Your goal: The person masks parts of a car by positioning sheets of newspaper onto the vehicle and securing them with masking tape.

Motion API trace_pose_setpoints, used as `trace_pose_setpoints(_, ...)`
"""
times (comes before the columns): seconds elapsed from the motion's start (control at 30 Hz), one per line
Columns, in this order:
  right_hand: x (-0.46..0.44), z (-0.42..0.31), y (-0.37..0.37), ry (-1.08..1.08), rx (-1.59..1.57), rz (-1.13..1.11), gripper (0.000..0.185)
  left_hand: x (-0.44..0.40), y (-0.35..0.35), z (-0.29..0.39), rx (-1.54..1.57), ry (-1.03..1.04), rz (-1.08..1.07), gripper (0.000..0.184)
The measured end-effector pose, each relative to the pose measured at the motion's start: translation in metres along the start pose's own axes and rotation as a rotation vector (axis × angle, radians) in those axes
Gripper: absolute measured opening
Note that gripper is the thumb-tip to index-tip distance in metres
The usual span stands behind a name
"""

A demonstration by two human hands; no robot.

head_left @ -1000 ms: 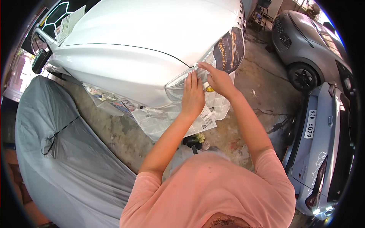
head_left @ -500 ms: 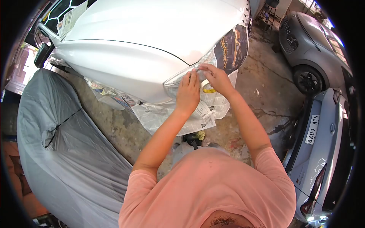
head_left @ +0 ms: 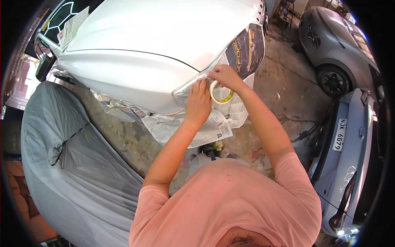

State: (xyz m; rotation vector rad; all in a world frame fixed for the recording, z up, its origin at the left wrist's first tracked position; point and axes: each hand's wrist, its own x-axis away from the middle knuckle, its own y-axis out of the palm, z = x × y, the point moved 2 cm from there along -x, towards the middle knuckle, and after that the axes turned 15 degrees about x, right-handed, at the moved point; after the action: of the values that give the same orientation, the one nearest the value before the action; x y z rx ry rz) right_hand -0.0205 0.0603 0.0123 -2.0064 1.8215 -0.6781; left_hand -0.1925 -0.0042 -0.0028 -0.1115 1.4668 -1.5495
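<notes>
In the head view, my left hand (head_left: 198,102) lies with its fingers stretched out flat over the newspaper-covered headlight corner of a white car (head_left: 135,61). Close beside it, my right hand (head_left: 224,77) is closed, thumb and fingertips pinched at the edge of the headlight. A roll of masking tape (head_left: 222,101) with a yellow inner core hangs from that hand, just right of my left fingers. Whether a strip of tape runs between the fingertips is too small to tell. Newspaper sheets (head_left: 173,128) drape below the headlight and over the car's front.
On my left is a vehicle under a grey cover (head_left: 78,164), tied with a dark cord. To the right stand a grey car (head_left: 329,41) and a bluish-grey car (head_left: 349,136) with a licence plate. Stained concrete floor (head_left: 284,99) lies between them.
My right hand has drawn its fingers into a pinch, and the tape roll has swung into fuller view beneath it. My left hand stays flat at the headlight. The view has shifted slightly.
</notes>
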Motion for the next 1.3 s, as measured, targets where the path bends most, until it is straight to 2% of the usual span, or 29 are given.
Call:
trace_pose_setpoints(0.27, -0.002, -0.017, 0.004, 0.092, 0.154, -0.003, 0.037, 0.002, -0.008, -0.005, 0.061, 0.015, -0.042, 0.047)
trace_pose_setpoints(0.47, -0.015, -0.01, 0.004, 0.099, 0.267, -0.042, 0.042, -0.004, -0.017, -0.006, 0.051, 0.063, -0.071, 0.028)
trace_pose_setpoints(0.57, -0.012, -0.016, -0.001, 0.102, 0.373, -0.063, 0.048, -0.006, -0.016, -0.009, 0.144, -0.029, -0.085, 0.026)
trace_pose_setpoints(0.67, -0.006, -0.02, -0.007, 0.091, 0.466, -0.039, 0.055, -0.011, -0.018, -0.005, 0.135, -0.061, -0.113, 0.028)
trace_pose_setpoints(0.77, -0.001, -0.025, -0.01, 0.139, 0.519, -0.061, 0.061, -0.009, -0.013, -0.012, 0.14, -0.106, -0.187, 0.041)
trace_pose_setpoints(0.87, -0.001, -0.007, -0.004, 0.038, 0.465, -0.001, 0.057, -0.008, -0.014, -0.012, 0.099, -0.028, -0.092, 0.055)
trace_pose_setpoints(0.9, -0.001, 0.002, -0.001, -0.002, 0.439, 0.011, 0.056, -0.007, -0.016, -0.011, 0.086, -0.028, -0.103, 0.056)
trace_pose_setpoints(0.97, 0.0, -0.003, 0.001, 0.051, 0.468, -0.018, 0.052, -0.008, -0.019, -0.011, 0.066, -0.03, -0.121, 0.058)
trace_pose_setpoints(1.07, 0.008, -0.016, 0.003, 0.073, 0.591, 0.069, 0.051, -0.002, -0.012, -0.013, -0.075, 0.015, -0.112, 0.054)
trace_pose_setpoints(1.17, 0.011, -0.014, 0.005, 0.081, 0.75, 0.144, 0.052, -0.003, -0.016, -0.011, -0.065, 0.019, -0.088, 0.053)
trace_pose_setpoints(1.3, 0.015, -0.009, 0.015, 0.001, 0.769, 0.262, 0.054, -0.004, -0.018, -0.013, -0.067, 0.035, -0.106, 0.051)
